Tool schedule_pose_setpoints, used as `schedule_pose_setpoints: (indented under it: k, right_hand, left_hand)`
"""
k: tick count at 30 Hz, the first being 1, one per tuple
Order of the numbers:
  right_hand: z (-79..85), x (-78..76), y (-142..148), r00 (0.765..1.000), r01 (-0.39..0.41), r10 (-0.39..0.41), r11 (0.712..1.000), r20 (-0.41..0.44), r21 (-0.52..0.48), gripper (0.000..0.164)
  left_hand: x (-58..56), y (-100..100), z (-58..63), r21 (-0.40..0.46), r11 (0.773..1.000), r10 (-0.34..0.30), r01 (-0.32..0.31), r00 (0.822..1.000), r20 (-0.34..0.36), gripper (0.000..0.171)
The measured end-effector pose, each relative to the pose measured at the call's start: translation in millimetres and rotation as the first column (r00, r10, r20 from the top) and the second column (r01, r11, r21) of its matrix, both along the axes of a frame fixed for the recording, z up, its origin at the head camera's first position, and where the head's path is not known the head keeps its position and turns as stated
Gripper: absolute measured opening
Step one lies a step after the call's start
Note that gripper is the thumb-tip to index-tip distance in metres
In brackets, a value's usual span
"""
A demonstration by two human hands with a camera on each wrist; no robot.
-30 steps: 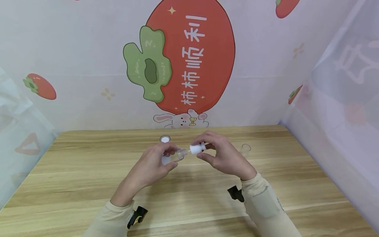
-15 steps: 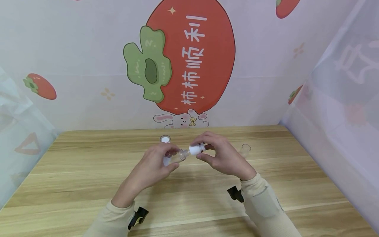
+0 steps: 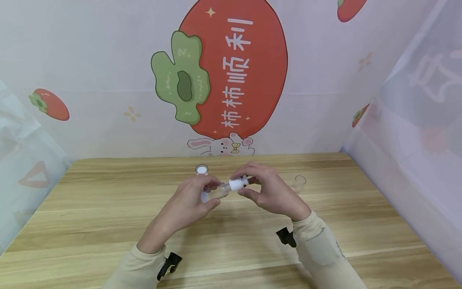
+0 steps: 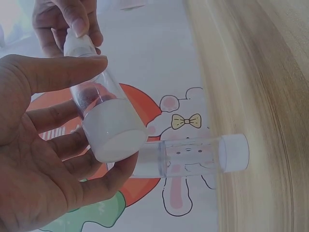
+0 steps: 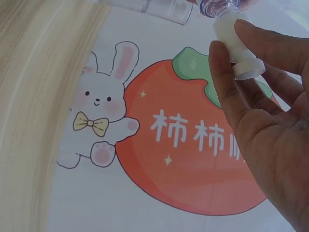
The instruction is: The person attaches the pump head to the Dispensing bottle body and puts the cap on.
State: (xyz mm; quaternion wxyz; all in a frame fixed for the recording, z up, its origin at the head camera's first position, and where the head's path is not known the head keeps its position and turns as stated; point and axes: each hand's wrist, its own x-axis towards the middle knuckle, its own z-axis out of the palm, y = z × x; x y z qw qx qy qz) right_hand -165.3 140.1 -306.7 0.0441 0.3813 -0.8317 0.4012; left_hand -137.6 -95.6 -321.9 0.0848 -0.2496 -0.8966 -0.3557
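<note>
My left hand [image 3: 185,202] grips a small clear bottle [image 3: 217,193] with a white base, tilted with its neck to the right. Opposite it, my right hand [image 3: 270,190] pinches a white pump top [image 3: 236,184] between thumb and fingers. The pump top meets the bottle's neck in the head view, and its lower end is at the clear neck [image 5: 219,7] in the right wrist view. In the left wrist view, the held bottle's white base [image 4: 116,130] faces the camera. Whether the pump top is seated cannot be told.
Behind my left hand a clear cylinder [image 4: 193,157] with a white base stands upright on the wooden table [image 3: 231,249]. A transparent round piece [image 3: 300,180] stands beyond my right hand. A printed sheet [image 3: 108,60] rises behind the table.
The gap between bottle and pump top has closed. My left hand has moved slightly right with the bottle, and my right hand slightly left with the pump top.
</note>
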Motion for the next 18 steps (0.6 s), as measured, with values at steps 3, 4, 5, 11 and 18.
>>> schedule_pose_setpoints:
  k: [3, 4, 5, 11, 18]
  right_hand:
    - [-0.4, -0.3, -0.4, 1.000, -0.007, 0.007, 1.000, -0.001, 0.001, 0.035]
    - [-0.5, -0.3, -0.5, 1.000, -0.010, 0.010, 1.000, -0.002, 0.002, 0.036]
    - [-0.5, -0.3, -0.7, 1.000, -0.012, 0.012, 1.000, -0.004, 0.003, 0.036]
    - [-2.0, -0.5, -1.6, 1.000, -0.020, 0.020, 1.000, -0.011, 0.013, 0.037]
    - [-3.1, -0.6, -2.6, 0.999, -0.025, 0.025, 1.000, -0.019, 0.018, 0.037]
  left_hand:
    - [0.3, 0.6, 0.2, -0.003, 1.000, -0.002, 0.002, 1.000, 0.003, 0.033]
    - [0.5, 0.8, 0.2, -0.003, 1.000, -0.003, 0.003, 1.000, 0.004, 0.033]
    - [0.6, 1.0, 0.2, -0.002, 1.000, -0.003, 0.003, 1.000, 0.003, 0.033]
    - [0.7, 1.4, -0.2, 0.009, 1.000, -0.011, 0.011, 1.000, 0.004, 0.032]
    - [0.8, 0.9, -1.2, 0.017, 1.000, -0.020, 0.020, 1.000, 0.010, 0.032]
